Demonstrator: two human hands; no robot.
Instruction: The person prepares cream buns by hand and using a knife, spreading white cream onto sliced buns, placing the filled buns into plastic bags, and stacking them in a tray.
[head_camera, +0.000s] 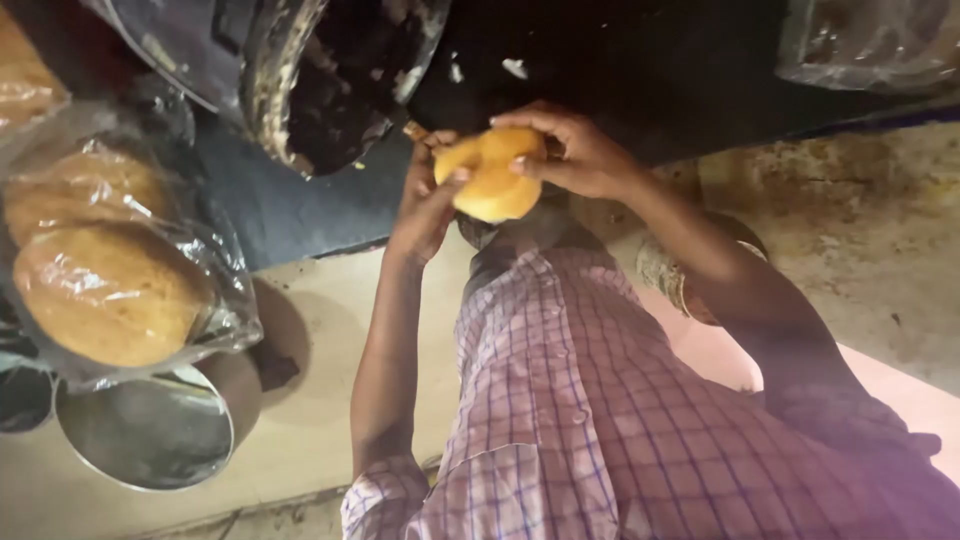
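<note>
Head cam: both hands grip one yellow bun (490, 180), left hand (425, 205) cupping below, right hand (575, 150) pinching its top; it's roundish, no clear long axis.

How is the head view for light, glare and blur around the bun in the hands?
Head view: warm, dim light; the bun between left hand and right hand is well lit but soft; glare streaks the plastic bag of buns; the dark pan above loses detail.

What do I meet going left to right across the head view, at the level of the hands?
Bagged buns → dark greasy pan → left hand → yellow bun, held in both hands → right hand → stained floor.
</note>
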